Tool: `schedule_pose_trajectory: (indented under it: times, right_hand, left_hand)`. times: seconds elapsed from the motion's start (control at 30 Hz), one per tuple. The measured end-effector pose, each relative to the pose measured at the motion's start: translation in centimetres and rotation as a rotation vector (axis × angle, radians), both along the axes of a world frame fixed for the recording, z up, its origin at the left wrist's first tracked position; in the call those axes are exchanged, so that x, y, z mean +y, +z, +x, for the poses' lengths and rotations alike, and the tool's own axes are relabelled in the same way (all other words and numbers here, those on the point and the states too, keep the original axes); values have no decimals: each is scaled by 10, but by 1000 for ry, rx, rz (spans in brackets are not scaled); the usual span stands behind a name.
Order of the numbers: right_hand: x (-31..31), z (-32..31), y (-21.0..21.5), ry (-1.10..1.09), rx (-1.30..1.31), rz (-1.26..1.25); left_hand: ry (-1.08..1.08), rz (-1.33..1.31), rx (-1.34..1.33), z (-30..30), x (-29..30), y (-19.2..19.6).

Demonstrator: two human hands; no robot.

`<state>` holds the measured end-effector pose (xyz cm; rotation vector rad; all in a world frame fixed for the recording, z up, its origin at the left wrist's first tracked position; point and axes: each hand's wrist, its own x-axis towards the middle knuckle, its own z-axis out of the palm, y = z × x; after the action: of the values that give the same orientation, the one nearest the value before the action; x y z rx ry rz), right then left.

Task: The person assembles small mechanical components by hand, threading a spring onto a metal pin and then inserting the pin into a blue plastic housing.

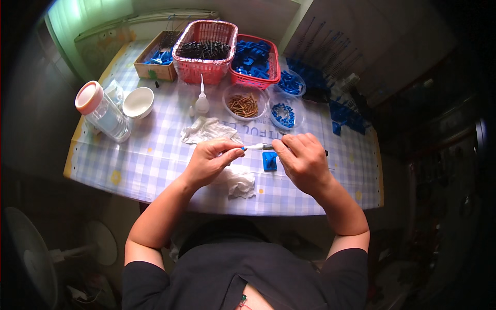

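Over the middle of the table, my left hand point(213, 159) is closed in a pinch on a small blue piece point(243, 149). My right hand point(304, 159) grips a slim brush-like tool point(254, 146) with a white front part and a dark shaft. Its front end points left and meets the blue piece, or comes very close; I cannot tell which. A blue square block point(269, 161) lies on the cloth just below the tool, between the hands. White crumpled tissues point(240, 182) lie beside my left wrist, with a white cloth point(206, 130) beyond that hand.
Tubs of brown pins point(243, 105) and small blue parts point(283, 114) stand beyond my hands. Behind are red baskets point(205, 67) and a cardboard box point(155, 71). A squeeze bottle point(201, 103), bowl point(138, 102) and clear bottle point(111, 121) stand left; blue stands with thin rods point(347, 111) fill the right.
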<state>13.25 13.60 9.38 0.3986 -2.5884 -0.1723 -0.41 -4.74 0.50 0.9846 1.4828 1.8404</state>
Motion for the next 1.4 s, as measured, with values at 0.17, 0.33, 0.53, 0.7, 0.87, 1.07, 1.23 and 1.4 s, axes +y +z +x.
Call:
schedule_pose_trajectory:
  times: [0.17,0.33,0.53,0.7,0.87,1.07,1.23,1.4]
  right_hand:
    - [0,-2,3,15,4,39]
    - [-1,-4,7,40,0,76]
    - [-1,-5,13,59,-20,139]
    - [-2,-6,15,75,-21,160]
    - [-2,-8,17,87,-24,167]
    - [-3,-9,20,98,-28,203]
    - [-5,-12,23,103,-3,237]
    - [-5,-11,24,118,-34,229]
  left_hand:
    - [-1,-5,-1,-1,-1,-1]
    - [12,-10,2,-1,0,-2]
    - [15,-11,20,-2,0,-3]
    - [20,-6,32,-1,0,-3]
    - [24,-16,40,-1,-1,-4]
    - [23,-43,34,-1,-1,-1]
    - [22,-47,27,-1,-1,1]
    - [25,-41,50,-1,-2,2]
